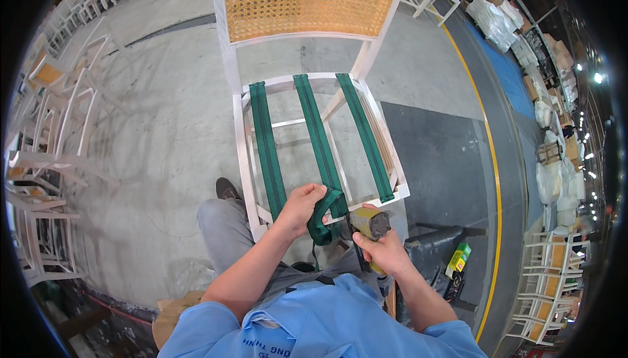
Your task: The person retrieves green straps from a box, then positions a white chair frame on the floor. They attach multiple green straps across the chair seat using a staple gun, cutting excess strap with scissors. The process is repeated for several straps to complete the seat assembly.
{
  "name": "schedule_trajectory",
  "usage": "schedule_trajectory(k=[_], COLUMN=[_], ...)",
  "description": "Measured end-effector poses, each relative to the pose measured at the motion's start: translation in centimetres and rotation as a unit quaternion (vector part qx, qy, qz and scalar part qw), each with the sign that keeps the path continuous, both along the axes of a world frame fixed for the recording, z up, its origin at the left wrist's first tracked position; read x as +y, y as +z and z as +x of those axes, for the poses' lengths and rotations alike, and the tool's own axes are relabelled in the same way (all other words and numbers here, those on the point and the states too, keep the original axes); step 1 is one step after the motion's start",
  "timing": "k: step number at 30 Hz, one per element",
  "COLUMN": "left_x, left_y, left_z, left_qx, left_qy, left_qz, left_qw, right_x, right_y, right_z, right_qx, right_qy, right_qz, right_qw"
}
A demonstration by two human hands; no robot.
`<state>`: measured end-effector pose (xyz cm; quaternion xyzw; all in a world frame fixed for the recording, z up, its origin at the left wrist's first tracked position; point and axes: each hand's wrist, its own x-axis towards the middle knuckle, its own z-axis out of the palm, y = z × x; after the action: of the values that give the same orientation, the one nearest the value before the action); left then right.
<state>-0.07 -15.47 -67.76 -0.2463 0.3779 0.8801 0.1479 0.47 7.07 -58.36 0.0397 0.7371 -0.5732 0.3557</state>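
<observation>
A pale wooden chair frame (244, 161) stands before me, its backrest panel of woven cane (314, 1) on the far side. Three green webbing straps run from the back rail toward the front rail: a left strap (268, 152), a middle strap (318, 132) and a right strap (367, 139). At the near end of the middle strap, my left hand (297, 211) pinches the folded loose webbing (320, 224). My right hand (383, 250) grips a yellow and black staple gun (370, 222) by its handle, close beside that end. The gun's nose is hidden from me.
Several unfinished chairs (59, 155) stand along the left. More chairs are stacked (546, 286) at the lower right. A green and yellow box (459, 258) lies on a dark surface right of my arm. Wrapped goods (494, 24) line the far right, beyond a yellow floor line (490, 142).
</observation>
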Motion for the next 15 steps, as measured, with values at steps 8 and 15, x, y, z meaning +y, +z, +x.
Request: schedule_trajectory(k=[8, 15], left_x=[-0.5, -0.6], left_y=[-0.1, -0.2], left_z=[0.2, 1.3], left_qx=[0.015, 0.007], left_qy=[-0.014, -0.021], left_qz=[0.003, 0.006], left_qw=[1.0, 1.0], right_x=[-0.7, -1.5], right_y=[-0.7, -0.3], right_z=[0.6, 2.1], right_qx=[0.008, -0.009], right_qy=[0.009, 0.025], right_qz=[-0.019, 0.015], right_qw=[1.0, 1.0])
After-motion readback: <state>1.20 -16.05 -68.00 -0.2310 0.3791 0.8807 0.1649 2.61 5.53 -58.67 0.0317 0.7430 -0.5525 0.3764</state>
